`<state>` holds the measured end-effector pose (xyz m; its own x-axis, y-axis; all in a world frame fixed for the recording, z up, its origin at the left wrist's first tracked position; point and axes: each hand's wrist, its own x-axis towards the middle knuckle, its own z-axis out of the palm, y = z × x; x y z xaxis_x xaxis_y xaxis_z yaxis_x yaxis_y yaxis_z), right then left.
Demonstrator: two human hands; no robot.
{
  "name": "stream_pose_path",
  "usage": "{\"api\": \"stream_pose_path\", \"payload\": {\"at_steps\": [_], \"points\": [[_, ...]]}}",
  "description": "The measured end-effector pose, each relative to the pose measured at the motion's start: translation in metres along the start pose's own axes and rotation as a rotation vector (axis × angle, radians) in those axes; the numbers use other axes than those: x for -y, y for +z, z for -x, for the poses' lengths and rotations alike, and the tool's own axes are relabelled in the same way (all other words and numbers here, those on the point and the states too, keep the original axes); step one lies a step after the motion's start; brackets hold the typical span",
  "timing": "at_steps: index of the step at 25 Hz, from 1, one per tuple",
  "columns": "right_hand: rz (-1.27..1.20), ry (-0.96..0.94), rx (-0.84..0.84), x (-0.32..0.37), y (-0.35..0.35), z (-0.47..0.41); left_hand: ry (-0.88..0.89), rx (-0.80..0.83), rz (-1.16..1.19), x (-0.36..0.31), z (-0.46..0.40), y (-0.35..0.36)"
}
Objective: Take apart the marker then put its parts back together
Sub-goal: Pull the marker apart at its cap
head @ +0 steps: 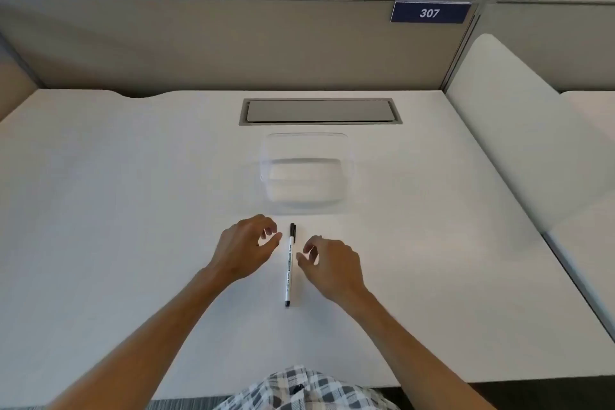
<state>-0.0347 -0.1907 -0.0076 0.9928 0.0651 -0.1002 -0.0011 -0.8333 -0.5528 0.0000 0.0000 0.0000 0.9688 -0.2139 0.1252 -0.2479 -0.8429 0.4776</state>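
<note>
A white marker (289, 268) with a black cap at its far end and a black tip end toward me lies whole on the white desk, pointing away from me. My left hand (244, 248) hovers just left of the capped end, fingers curled and apart, holding nothing. My right hand (329, 263) hovers just right of the marker's middle, fingers also curled and apart, holding nothing. Neither hand touches the marker.
A clear plastic container (266, 173) stands just beyond the marker. Behind it a grey cable hatch (319, 111) is set into the desk (133, 193). A beige partition (233, 43) with a "307" sign closes the back; a white divider (519, 130) borders the right.
</note>
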Motion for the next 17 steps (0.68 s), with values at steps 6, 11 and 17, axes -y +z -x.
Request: {"api": "stream_pose_path", "payload": {"at_steps": [6,11,17], "points": [[0.130,-0.005,0.051,0.011,0.030,0.009,-0.052,0.051,0.003,-0.001,0.016,0.009],[0.127,0.018,0.038,0.012,0.040,0.013,-0.024,0.061,-0.002,-0.001,0.020,0.015],[0.123,-0.001,0.011,0.009,0.042,0.014,0.071,0.104,-0.052,-0.002,0.024,0.018]]}}
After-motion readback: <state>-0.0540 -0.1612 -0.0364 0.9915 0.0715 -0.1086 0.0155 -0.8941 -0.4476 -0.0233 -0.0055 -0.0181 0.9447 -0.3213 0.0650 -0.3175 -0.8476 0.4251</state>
